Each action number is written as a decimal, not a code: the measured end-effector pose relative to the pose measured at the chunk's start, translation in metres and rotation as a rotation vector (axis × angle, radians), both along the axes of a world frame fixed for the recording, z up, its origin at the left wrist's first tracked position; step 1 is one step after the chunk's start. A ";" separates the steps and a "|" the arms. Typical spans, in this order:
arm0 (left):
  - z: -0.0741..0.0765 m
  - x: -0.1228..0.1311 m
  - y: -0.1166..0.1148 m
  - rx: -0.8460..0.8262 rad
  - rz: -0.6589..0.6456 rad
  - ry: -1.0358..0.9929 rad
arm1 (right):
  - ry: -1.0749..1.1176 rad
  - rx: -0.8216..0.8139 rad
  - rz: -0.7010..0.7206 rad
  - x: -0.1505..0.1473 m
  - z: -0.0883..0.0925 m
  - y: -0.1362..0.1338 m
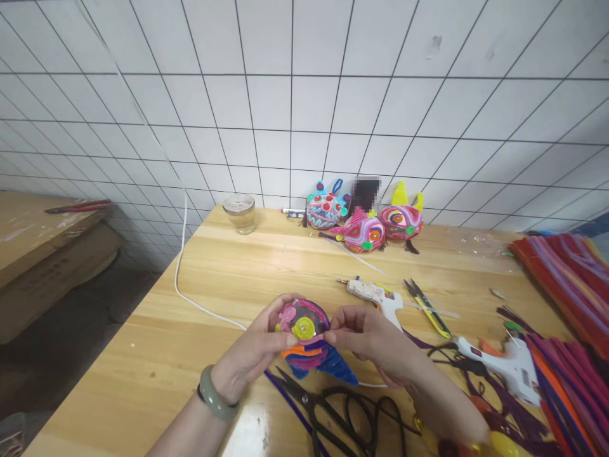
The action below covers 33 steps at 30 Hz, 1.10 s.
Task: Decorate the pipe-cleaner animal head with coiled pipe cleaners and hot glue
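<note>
A round pipe-cleaner ornament (311,355) with orange, purple, pink and blue stripes is held above the table, tilted towards me. On its dark face sits a yellow coil (303,328), with a pink coil (287,315) beside it. My left hand (266,339) grips the ornament from the left, thumb on its front. At the right edge, my right hand (359,333) pinches what looks like a pink pipe cleaner (314,341) lying across the front. Its fingertips hide the exact grip. Black-handled scissors (309,400) lie just below the ornament.
Two white glue guns (380,295) (504,365) and yellow snips (428,308) lie right of centre. Finished ornaments (364,231) and a glass (240,212) stand at the back. Bundles of pipe cleaners (561,273) fill the right side. A white cable (204,309) crosses the left.
</note>
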<state>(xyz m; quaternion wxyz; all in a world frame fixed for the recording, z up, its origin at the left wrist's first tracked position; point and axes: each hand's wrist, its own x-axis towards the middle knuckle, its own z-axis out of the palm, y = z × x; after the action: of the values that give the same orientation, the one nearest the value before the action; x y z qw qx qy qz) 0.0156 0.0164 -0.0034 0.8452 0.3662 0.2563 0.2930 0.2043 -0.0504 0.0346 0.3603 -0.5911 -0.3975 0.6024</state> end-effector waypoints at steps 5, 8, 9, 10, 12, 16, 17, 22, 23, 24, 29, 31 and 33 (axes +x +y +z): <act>-0.002 -0.001 0.000 -0.005 -0.035 -0.018 | 0.010 -0.019 0.036 0.002 -0.002 0.002; -0.001 -0.001 0.000 -0.004 -0.050 -0.024 | 0.025 -0.031 0.056 0.003 -0.004 0.003; -0.001 -0.002 0.000 -0.007 -0.051 -0.022 | 0.033 -0.033 0.062 0.004 -0.005 0.004; 0.000 -0.002 0.000 -0.014 -0.053 -0.019 | 0.042 -0.030 0.067 0.005 -0.006 0.004; 0.001 -0.002 0.000 -0.032 -0.059 -0.008 | 0.056 -0.010 0.087 0.007 -0.009 0.005; 0.005 -0.001 -0.002 -0.051 -0.072 0.014 | 0.049 -0.028 0.143 0.011 -0.014 0.004; 0.005 -0.002 -0.002 -0.051 -0.079 0.016 | 0.062 -0.054 0.152 0.012 -0.015 0.004; 0.006 -0.004 -0.001 -0.052 -0.098 0.029 | 0.197 -0.096 0.210 0.013 -0.018 0.000; 0.007 -0.004 -0.001 -0.050 -0.098 0.028 | 0.214 -0.094 0.220 0.013 -0.018 0.000; 0.007 -0.005 -0.001 -0.050 -0.097 0.026 | 0.229 -0.094 0.227 0.013 -0.019 -0.001; 0.011 -0.006 -0.001 -0.014 -0.075 0.047 | 0.273 -0.091 0.211 0.012 -0.024 0.000; 0.012 -0.005 -0.001 0.009 -0.057 0.068 | 0.296 -0.091 0.188 0.012 -0.027 0.001; 0.012 -0.005 -0.001 0.034 -0.036 0.075 | 0.333 -0.095 0.174 0.012 -0.030 0.002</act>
<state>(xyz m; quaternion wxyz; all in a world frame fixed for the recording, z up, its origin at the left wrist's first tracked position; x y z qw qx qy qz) 0.0106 0.0156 0.0087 0.8338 0.3957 0.2760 0.2682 0.2166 -0.0482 0.0050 0.3390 -0.4631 -0.3532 0.7389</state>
